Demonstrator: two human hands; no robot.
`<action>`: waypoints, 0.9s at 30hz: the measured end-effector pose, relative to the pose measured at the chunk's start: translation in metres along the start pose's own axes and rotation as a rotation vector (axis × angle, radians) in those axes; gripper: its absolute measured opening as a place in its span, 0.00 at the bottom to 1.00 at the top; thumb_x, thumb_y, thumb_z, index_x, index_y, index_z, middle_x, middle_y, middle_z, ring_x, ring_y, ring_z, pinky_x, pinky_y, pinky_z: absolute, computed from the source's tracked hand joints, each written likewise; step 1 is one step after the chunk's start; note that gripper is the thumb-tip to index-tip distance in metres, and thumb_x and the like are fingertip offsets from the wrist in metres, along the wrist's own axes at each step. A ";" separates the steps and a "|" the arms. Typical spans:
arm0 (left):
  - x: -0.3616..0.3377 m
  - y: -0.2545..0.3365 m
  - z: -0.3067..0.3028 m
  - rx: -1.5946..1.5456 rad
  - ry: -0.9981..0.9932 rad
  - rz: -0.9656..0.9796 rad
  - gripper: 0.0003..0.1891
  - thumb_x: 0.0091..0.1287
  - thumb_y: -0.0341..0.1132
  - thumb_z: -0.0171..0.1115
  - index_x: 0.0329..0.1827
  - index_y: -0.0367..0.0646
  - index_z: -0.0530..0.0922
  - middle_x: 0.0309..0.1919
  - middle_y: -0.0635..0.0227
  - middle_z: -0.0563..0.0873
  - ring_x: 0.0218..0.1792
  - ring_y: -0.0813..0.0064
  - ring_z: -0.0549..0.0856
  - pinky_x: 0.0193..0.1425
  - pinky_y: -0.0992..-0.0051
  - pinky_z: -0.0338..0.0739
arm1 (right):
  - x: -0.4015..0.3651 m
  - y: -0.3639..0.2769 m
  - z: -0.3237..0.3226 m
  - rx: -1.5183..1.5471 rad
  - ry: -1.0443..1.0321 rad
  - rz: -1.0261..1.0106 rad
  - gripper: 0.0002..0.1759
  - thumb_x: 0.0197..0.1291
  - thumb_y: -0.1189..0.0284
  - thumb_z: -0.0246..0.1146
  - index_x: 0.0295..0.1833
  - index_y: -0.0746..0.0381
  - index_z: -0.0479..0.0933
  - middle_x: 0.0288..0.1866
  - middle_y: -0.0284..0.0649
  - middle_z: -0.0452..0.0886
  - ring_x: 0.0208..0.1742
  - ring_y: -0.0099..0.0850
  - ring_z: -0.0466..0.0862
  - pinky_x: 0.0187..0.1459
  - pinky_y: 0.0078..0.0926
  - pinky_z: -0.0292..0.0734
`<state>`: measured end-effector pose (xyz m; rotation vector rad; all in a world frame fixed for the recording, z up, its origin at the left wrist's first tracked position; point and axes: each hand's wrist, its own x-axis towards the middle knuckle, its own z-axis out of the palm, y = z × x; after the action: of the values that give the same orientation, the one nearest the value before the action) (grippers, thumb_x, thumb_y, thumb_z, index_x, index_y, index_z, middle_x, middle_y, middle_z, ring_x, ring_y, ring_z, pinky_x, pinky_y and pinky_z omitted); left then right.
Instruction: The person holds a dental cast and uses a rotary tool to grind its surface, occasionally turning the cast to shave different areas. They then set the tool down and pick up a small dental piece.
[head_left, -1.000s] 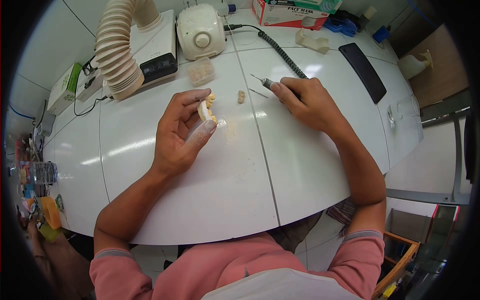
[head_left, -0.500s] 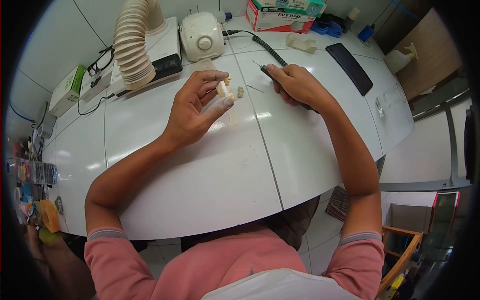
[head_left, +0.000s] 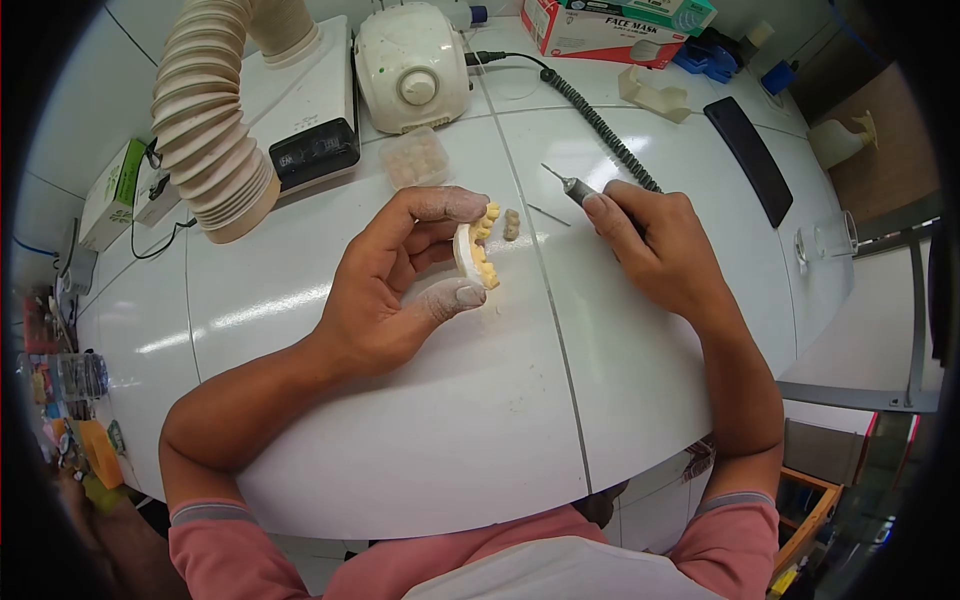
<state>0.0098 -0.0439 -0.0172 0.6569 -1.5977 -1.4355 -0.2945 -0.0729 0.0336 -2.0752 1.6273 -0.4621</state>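
Observation:
A dental cast with yellowish teeth on a white base is held edgewise between the fingers and thumb of my left hand. White dust coats those fingertips. My right hand grips a dental handpiece like a pen, its thin bur pointing up and left, apart from the cast. Between the hands, a small tooth-coloured piece lies on the white table. Beside it is a loose thin bur.
A ribbed suction hose hangs at the left. Behind stand a white control unit with a coiled cord and a clear plastic box. A dark phone and a drinking glass lie at the right.
The view has shifted closer and lower over the table. My left hand has turned the cast so its teeth row shows more fully. The handpiece stays in my right hand, away from the cast.

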 end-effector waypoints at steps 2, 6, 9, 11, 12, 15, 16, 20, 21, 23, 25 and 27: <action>-0.001 0.001 0.000 -0.019 -0.008 -0.022 0.33 0.78 0.28 0.77 0.82 0.39 0.70 0.81 0.55 0.74 0.84 0.57 0.79 0.90 0.54 0.76 | -0.001 -0.001 0.000 -0.028 -0.002 -0.029 0.30 0.87 0.50 0.65 0.36 0.64 0.86 0.21 0.50 0.79 0.22 0.45 0.76 0.32 0.46 0.71; 0.001 0.001 0.000 -0.008 -0.024 -0.018 0.33 0.77 0.24 0.76 0.81 0.41 0.70 0.84 0.53 0.71 0.80 0.57 0.82 0.84 0.56 0.83 | 0.000 0.002 0.001 -0.009 0.002 -0.067 0.30 0.86 0.51 0.66 0.35 0.64 0.86 0.19 0.49 0.77 0.19 0.44 0.74 0.30 0.45 0.70; 0.002 0.005 -0.002 0.037 -0.059 -0.021 0.33 0.75 0.20 0.74 0.80 0.43 0.71 0.85 0.52 0.69 0.76 0.58 0.86 0.79 0.59 0.87 | -0.001 0.005 0.001 0.005 0.002 -0.062 0.30 0.86 0.51 0.66 0.35 0.64 0.86 0.19 0.48 0.78 0.19 0.43 0.74 0.29 0.44 0.69; 0.000 0.004 -0.002 0.035 -0.069 -0.037 0.33 0.75 0.18 0.74 0.80 0.44 0.71 0.85 0.52 0.68 0.74 0.58 0.88 0.78 0.61 0.89 | 0.000 0.006 0.002 0.005 0.001 -0.059 0.30 0.86 0.51 0.65 0.35 0.64 0.86 0.19 0.48 0.78 0.19 0.43 0.74 0.29 0.44 0.69; 0.000 0.005 -0.001 0.032 -0.061 -0.047 0.33 0.74 0.17 0.74 0.80 0.44 0.71 0.85 0.52 0.68 0.74 0.58 0.89 0.77 0.61 0.89 | 0.000 0.006 0.001 0.003 0.002 -0.066 0.30 0.86 0.51 0.65 0.35 0.65 0.86 0.19 0.48 0.78 0.19 0.43 0.74 0.29 0.44 0.69; -0.001 0.005 0.001 0.012 -0.042 -0.054 0.33 0.74 0.17 0.74 0.80 0.44 0.72 0.84 0.52 0.68 0.72 0.57 0.90 0.78 0.61 0.89 | -0.001 0.006 0.002 -0.007 0.007 -0.072 0.31 0.86 0.50 0.65 0.35 0.65 0.87 0.20 0.48 0.79 0.19 0.43 0.74 0.29 0.44 0.70; -0.001 0.004 0.001 0.007 -0.038 -0.042 0.33 0.74 0.18 0.74 0.80 0.43 0.73 0.84 0.52 0.68 0.72 0.57 0.90 0.79 0.61 0.89 | -0.002 0.006 0.002 -0.008 0.010 -0.069 0.31 0.86 0.49 0.65 0.36 0.65 0.87 0.20 0.48 0.79 0.19 0.43 0.74 0.29 0.44 0.70; -0.001 0.005 0.002 0.036 -0.038 -0.030 0.33 0.73 0.19 0.77 0.79 0.42 0.74 0.83 0.50 0.69 0.73 0.56 0.90 0.79 0.62 0.89 | -0.004 0.005 0.002 -0.030 0.027 -0.083 0.31 0.86 0.49 0.66 0.36 0.65 0.88 0.20 0.49 0.81 0.20 0.44 0.77 0.30 0.45 0.72; -0.001 0.005 0.002 0.072 -0.047 -0.035 0.34 0.72 0.19 0.78 0.79 0.43 0.73 0.84 0.51 0.68 0.73 0.56 0.90 0.78 0.62 0.90 | -0.004 0.004 0.002 -0.029 0.027 -0.079 0.31 0.86 0.48 0.66 0.36 0.65 0.88 0.21 0.49 0.81 0.20 0.45 0.77 0.30 0.45 0.73; -0.001 0.005 0.001 0.146 -0.062 -0.042 0.35 0.71 0.20 0.80 0.78 0.45 0.72 0.84 0.52 0.67 0.72 0.57 0.90 0.76 0.61 0.91 | -0.004 0.003 0.002 -0.029 0.028 -0.076 0.31 0.86 0.48 0.66 0.37 0.66 0.88 0.21 0.49 0.81 0.21 0.45 0.78 0.31 0.45 0.73; 0.000 0.006 0.001 0.171 -0.072 -0.033 0.36 0.70 0.20 0.82 0.77 0.44 0.73 0.84 0.52 0.67 0.72 0.57 0.90 0.75 0.62 0.91 | -0.004 0.003 0.001 -0.035 0.020 -0.076 0.31 0.86 0.49 0.66 0.37 0.65 0.88 0.21 0.50 0.81 0.21 0.45 0.78 0.31 0.45 0.73; -0.001 0.005 0.002 0.196 -0.077 -0.026 0.36 0.68 0.21 0.84 0.77 0.43 0.73 0.84 0.51 0.67 0.71 0.58 0.90 0.75 0.63 0.92 | -0.005 0.003 0.001 -0.039 0.013 -0.076 0.30 0.85 0.49 0.66 0.36 0.65 0.87 0.21 0.50 0.81 0.21 0.45 0.78 0.31 0.45 0.73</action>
<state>0.0088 -0.0412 -0.0126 0.7451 -1.8117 -1.3481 -0.2972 -0.0681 0.0314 -2.1730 1.5816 -0.4731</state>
